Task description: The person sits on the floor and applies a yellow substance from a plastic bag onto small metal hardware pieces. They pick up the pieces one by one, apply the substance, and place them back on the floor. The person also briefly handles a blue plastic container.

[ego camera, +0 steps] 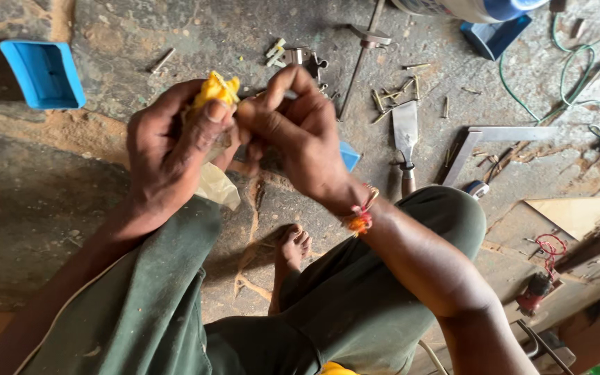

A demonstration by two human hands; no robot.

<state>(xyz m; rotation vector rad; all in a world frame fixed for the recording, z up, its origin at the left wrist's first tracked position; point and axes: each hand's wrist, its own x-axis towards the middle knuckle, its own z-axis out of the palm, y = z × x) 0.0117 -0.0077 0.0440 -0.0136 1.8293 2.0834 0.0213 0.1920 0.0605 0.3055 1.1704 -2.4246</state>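
The left hand (168, 149) grips a yellow bundle (218, 89) — right hand (300, 128) fingers pinch beside it.

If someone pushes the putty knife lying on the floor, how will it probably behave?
The putty knife lies flat, so it would probably slide, not roll. Its thin metal blade may flex slightly. The dusty concrete floor looks rough, so it would likely scrape and stop soon.

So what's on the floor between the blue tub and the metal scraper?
In the head view, the two hands: the left hand grips a yellow bag and the right hand pinches at it, between the blue tub and the scraper.
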